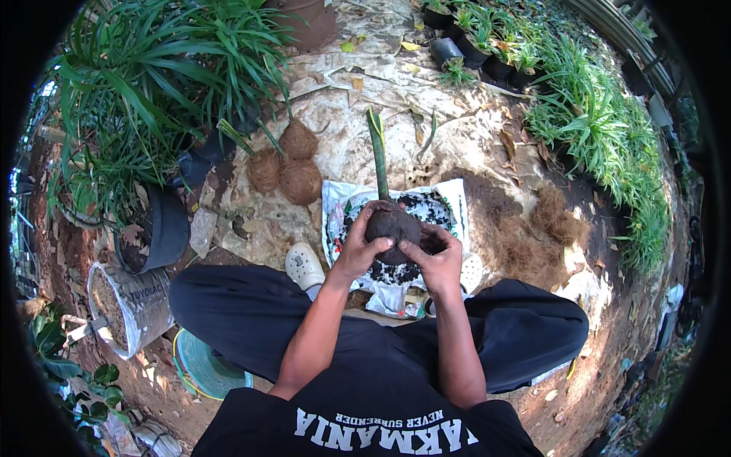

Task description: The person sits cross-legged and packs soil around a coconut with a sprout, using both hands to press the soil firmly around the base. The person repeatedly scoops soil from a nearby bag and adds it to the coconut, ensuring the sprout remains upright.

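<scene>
A dark, moist soil ball (393,225) sits between my two hands, above an opened white sack (456,199). From its top rises a single upright snake plant leaf (379,156), green with yellowish edges. My left hand (358,250) wraps the ball's left side, its thumb pressed on the near face. On the other side my right hand (438,260) grips it, thumb also in front; dirt darkens its fingers. Black potting mix with white bits (426,206) lies on the sack below. Past the sack, to the left, rest three brown fibre-wrapped balls (300,181), with leaf cuttings beside them.
Loose brown coconut fibre (525,247) is heaped right of the sack. At left stand a black pot (164,228), a white bucket of soil (145,308) and a green basin (209,367). Leafy plants (601,129) line both sides. My light clogs (304,264) flank the sack.
</scene>
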Demonstrator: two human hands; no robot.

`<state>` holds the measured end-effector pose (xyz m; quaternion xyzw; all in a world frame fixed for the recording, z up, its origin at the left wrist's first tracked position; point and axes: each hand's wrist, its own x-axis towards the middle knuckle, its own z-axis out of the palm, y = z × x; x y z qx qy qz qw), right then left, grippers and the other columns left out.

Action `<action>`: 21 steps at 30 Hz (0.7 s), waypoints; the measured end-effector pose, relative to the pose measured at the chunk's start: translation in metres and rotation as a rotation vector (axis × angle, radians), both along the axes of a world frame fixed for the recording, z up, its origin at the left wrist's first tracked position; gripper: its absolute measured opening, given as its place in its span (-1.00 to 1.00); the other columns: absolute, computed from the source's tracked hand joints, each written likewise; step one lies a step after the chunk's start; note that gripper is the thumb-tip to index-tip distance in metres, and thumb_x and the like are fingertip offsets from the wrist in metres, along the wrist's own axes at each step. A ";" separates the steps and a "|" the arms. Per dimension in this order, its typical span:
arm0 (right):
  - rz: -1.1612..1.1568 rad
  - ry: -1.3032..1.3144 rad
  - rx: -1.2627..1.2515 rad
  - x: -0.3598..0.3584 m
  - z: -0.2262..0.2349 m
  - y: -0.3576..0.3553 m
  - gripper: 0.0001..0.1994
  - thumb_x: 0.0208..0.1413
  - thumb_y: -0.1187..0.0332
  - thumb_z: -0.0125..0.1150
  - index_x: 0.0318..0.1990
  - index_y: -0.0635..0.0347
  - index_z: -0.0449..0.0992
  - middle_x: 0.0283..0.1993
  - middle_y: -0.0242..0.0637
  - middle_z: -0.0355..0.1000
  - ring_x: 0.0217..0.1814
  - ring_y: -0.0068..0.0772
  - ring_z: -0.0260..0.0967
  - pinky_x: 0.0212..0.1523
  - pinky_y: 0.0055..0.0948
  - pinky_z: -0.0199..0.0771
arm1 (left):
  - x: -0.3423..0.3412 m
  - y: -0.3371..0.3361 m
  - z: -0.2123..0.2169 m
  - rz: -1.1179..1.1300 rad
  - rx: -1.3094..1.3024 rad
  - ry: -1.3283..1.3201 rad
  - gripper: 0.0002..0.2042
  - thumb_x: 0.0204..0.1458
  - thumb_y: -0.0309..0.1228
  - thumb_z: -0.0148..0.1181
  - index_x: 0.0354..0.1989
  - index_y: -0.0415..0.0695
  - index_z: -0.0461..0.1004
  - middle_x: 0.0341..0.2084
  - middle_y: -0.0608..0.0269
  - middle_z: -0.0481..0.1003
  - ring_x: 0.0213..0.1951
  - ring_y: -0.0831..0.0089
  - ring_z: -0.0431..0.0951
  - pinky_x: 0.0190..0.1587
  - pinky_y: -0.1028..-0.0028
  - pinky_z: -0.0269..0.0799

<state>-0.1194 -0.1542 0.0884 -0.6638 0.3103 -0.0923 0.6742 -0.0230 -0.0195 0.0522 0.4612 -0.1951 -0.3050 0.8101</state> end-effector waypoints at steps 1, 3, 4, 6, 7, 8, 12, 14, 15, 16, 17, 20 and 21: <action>0.003 -0.038 0.022 0.000 0.000 0.001 -0.52 -0.18 0.44 0.55 -0.06 0.47 0.54 -0.19 -0.14 0.58 -0.16 -0.42 0.51 -0.06 -0.44 0.50 | 0.000 0.000 0.000 0.010 0.026 -0.024 -0.41 -0.12 -0.38 0.30 0.14 -0.22 0.28 0.14 0.05 0.38 0.13 0.34 0.41 0.23 0.33 0.30; -0.018 -0.023 0.022 0.000 0.001 0.001 -0.54 -0.17 0.45 0.54 -0.07 0.46 0.55 -0.19 -0.15 0.58 -0.18 -0.42 0.51 -0.07 -0.45 0.50 | 0.000 -0.001 0.000 0.009 0.063 -0.069 -0.42 -0.12 -0.37 0.30 0.13 -0.22 0.28 0.14 0.04 0.38 0.13 0.34 0.41 0.23 0.33 0.29; -0.022 -0.064 0.071 -0.001 0.001 0.000 -0.54 -0.16 0.45 0.54 -0.07 0.45 0.55 -0.20 -0.16 0.57 -0.18 -0.43 0.51 -0.08 -0.46 0.50 | 0.000 -0.001 0.000 0.004 0.049 -0.054 -0.43 -0.12 -0.37 0.30 0.11 -0.21 0.29 0.14 0.04 0.38 0.13 0.34 0.41 0.23 0.33 0.29; -0.023 -0.079 0.139 -0.002 0.003 -0.001 -0.55 -0.15 0.46 0.53 -0.07 0.44 0.55 -0.20 -0.17 0.57 -0.19 -0.45 0.51 -0.09 -0.47 0.50 | 0.001 0.000 0.001 -0.003 0.024 -0.026 -0.46 -0.12 -0.37 0.30 0.08 -0.20 0.30 0.13 0.04 0.38 0.13 0.33 0.41 0.23 0.32 0.29; -0.047 -0.081 0.218 -0.002 0.004 0.000 -0.57 -0.15 0.45 0.53 -0.08 0.43 0.55 -0.21 -0.19 0.57 -0.20 -0.46 0.50 -0.10 -0.48 0.50 | 0.001 0.001 0.002 -0.002 0.001 -0.003 -0.47 -0.13 -0.37 0.31 0.07 -0.20 0.30 0.13 0.03 0.38 0.13 0.33 0.41 0.23 0.32 0.30; -0.072 -0.070 0.283 -0.002 0.004 0.000 -0.58 -0.14 0.45 0.53 -0.10 0.42 0.55 -0.22 -0.20 0.57 -0.21 -0.48 0.50 -0.11 -0.48 0.50 | 0.001 0.001 0.002 -0.010 -0.027 0.019 -0.47 -0.13 -0.38 0.32 0.05 -0.19 0.30 0.13 0.02 0.38 0.13 0.33 0.42 0.22 0.32 0.30; -0.057 -0.066 0.092 0.000 0.001 0.002 -0.67 -0.11 0.41 0.54 -0.23 0.37 0.56 -0.30 -0.28 0.54 -0.29 -0.55 0.45 -0.19 -0.52 0.48 | 0.000 -0.001 0.003 0.009 0.026 -0.049 -0.48 -0.16 -0.36 0.38 0.00 -0.17 0.31 0.12 0.00 0.39 0.11 0.32 0.43 0.21 0.33 0.32; -0.060 -0.017 0.015 0.000 0.000 0.003 -0.69 -0.10 0.40 0.53 -0.25 0.36 0.56 -0.31 -0.29 0.54 -0.30 -0.56 0.44 -0.21 -0.54 0.45 | 0.000 -0.002 0.003 0.014 0.015 -0.091 -0.46 -0.15 -0.33 0.40 0.02 -0.18 0.31 0.12 -0.01 0.39 0.11 0.33 0.43 0.20 0.33 0.33; -0.064 -0.053 0.067 0.000 0.000 0.002 -0.68 -0.11 0.41 0.53 -0.23 0.37 0.57 -0.30 -0.29 0.54 -0.28 -0.55 0.45 -0.20 -0.53 0.46 | -0.001 -0.002 0.003 0.014 0.047 -0.087 -0.45 -0.15 -0.33 0.40 0.03 -0.18 0.31 0.11 -0.01 0.39 0.11 0.34 0.43 0.20 0.33 0.34; -0.071 -0.040 0.111 0.000 0.000 0.001 -0.67 -0.11 0.42 0.52 -0.20 0.38 0.57 -0.29 -0.28 0.55 -0.27 -0.55 0.45 -0.19 -0.53 0.47 | -0.001 -0.002 0.003 0.015 0.069 -0.085 -0.44 -0.16 -0.33 0.40 0.04 -0.18 0.30 0.11 -0.01 0.39 0.11 0.34 0.43 0.19 0.33 0.34; -0.081 -0.001 0.150 0.000 0.000 0.000 -0.65 -0.11 0.43 0.52 -0.17 0.39 0.57 -0.29 -0.28 0.55 -0.25 -0.54 0.46 -0.18 -0.52 0.47 | 0.000 -0.002 0.002 0.018 0.091 -0.082 -0.42 -0.16 -0.33 0.41 0.05 -0.19 0.30 0.11 -0.01 0.39 0.11 0.34 0.44 0.19 0.33 0.34; -0.086 -0.065 0.350 -0.003 0.004 -0.003 -0.58 -0.12 0.45 0.52 -0.08 0.42 0.56 -0.26 -0.25 0.55 -0.19 -0.51 0.47 -0.13 -0.50 0.49 | 0.001 0.001 0.002 0.003 -0.099 0.088 -0.39 -0.18 -0.35 0.42 0.08 -0.19 0.29 0.10 0.00 0.40 0.10 0.34 0.44 0.19 0.33 0.35; -0.037 -0.076 0.270 -0.003 0.004 -0.003 -0.56 -0.12 0.46 0.52 -0.05 0.42 0.55 -0.25 -0.24 0.55 -0.18 -0.50 0.48 -0.12 -0.50 0.50 | 0.001 0.001 0.001 0.010 -0.061 0.075 -0.36 -0.20 -0.35 0.41 0.10 -0.17 0.27 0.12 -0.03 0.38 0.11 0.30 0.44 0.19 0.31 0.36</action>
